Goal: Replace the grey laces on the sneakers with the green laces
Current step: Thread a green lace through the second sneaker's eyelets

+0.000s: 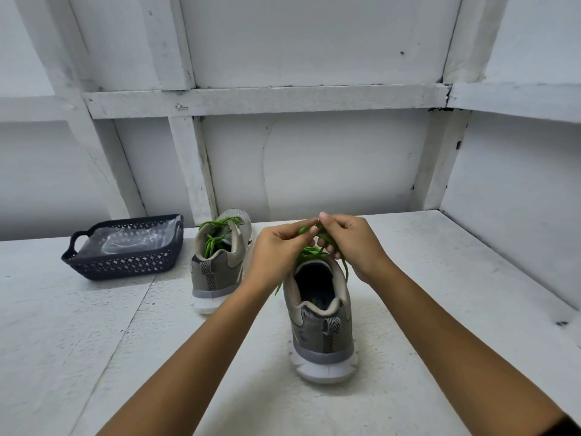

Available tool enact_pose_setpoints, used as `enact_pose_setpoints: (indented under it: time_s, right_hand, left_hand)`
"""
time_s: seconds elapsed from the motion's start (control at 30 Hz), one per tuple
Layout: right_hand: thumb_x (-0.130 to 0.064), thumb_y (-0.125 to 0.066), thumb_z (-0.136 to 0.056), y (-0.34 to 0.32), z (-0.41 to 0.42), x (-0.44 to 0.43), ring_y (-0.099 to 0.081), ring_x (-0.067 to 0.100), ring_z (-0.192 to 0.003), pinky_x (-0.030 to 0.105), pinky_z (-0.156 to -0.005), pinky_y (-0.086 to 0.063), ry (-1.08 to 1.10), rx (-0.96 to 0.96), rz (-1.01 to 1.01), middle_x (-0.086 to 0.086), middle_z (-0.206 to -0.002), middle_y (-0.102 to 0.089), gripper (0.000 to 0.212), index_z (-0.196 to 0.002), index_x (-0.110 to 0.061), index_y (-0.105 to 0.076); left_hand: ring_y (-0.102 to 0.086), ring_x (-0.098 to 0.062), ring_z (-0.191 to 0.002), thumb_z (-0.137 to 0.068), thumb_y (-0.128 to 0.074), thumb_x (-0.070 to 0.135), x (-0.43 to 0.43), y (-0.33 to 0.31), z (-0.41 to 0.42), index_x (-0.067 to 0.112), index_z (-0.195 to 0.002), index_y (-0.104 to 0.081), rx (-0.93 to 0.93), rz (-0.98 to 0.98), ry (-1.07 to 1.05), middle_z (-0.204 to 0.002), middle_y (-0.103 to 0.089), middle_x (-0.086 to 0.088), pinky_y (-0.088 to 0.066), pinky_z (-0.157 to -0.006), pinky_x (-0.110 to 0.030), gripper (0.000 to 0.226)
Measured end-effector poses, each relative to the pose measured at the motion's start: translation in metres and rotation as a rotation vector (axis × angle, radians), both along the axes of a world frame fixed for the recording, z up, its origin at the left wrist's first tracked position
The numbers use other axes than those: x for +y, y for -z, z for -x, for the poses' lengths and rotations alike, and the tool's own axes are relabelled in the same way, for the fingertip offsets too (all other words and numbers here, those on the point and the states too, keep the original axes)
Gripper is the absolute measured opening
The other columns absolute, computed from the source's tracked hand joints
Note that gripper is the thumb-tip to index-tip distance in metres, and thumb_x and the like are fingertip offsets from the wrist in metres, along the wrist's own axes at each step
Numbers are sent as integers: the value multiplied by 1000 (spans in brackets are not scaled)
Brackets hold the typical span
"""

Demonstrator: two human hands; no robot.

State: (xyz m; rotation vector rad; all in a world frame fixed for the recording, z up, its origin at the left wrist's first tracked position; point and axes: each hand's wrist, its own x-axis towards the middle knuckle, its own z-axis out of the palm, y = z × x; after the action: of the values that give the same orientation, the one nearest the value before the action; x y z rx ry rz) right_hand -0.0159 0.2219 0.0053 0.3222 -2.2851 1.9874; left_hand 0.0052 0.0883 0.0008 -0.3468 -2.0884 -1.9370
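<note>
Two grey sneakers stand on the white table, heels toward me. The left sneaker [218,265] carries a green lace [217,231] threaded through its eyelets, with loose loops on top. The right sneaker [320,316] is nearer, and a green lace [311,251] runs over its tongue. Above that tongue my left hand [279,250] and my right hand [349,243] meet, each pinching a strand of this lace between thumb and fingers. One lace end hangs down the shoe's right side and another down its left. My hands hide the front of the shoe.
A dark plastic basket [125,265] with a clear plastic bag inside stands at the left rear of the table. White panelled walls close the back and the right side. The white table surface [94,341] stretches toward me.
</note>
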Motion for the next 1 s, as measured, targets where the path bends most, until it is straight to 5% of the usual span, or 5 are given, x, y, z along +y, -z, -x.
enact_pose_setpoints:
  time_s: [0.2, 0.3, 0.6, 0.8, 1.0]
  right_hand:
    - [-26, -59, -92, -3, 7, -7, -44, 9, -41, 18, -42, -35, 88, -118, -19, 1, -55, -53, 23, -72, -14, -56]
    - [-31, -57, -93, -2, 6, -8, -49, 6, -39, 19, -43, -38, 146, -80, 3, 1, -60, -53, 24, -78, -16, -46]
    - [-52, -36, -94, -4, -16, 6, -55, 3, -62, 18, -62, -39, 86, 157, -206, 8, -72, -66, 63, -57, -7, -60]
    - [-40, -61, -86, 7, -20, 7, -52, 9, -75, 8, -63, -38, 30, 195, -301, -10, -87, -56, 20, -74, -25, -66]
    - [-27, -53, -95, 2, -17, 14, -51, 5, -75, 16, -69, -38, 78, 232, -273, -10, -78, -56, 33, -62, -27, -59]
  left_hand:
    - [-46, -18, -75, -82, -48, 14, -12, 25, 19, 11, -99, -71, 836, 966, -360, -73, -64, -2, -31, -71, -30, 29]
    - [-53, -24, -74, -86, -47, 19, -10, 23, 12, 13, -88, -68, 735, 1062, -393, -78, -60, -1, -27, -70, -30, 22]
    - [-47, -6, -73, -99, -46, 20, -5, -17, -4, 15, -85, -64, -365, 51, 31, -83, -56, 4, -37, -68, -23, 23]
    - [-46, 1, -72, -97, -49, 15, 1, -21, -9, 13, -92, -65, -346, -37, -3, -75, -57, 11, -36, -62, -14, 17]
    - [-48, -2, -76, -96, -52, 22, -1, -17, -6, 17, -91, -67, -330, 38, -48, -81, -57, 7, -35, -65, -18, 16]
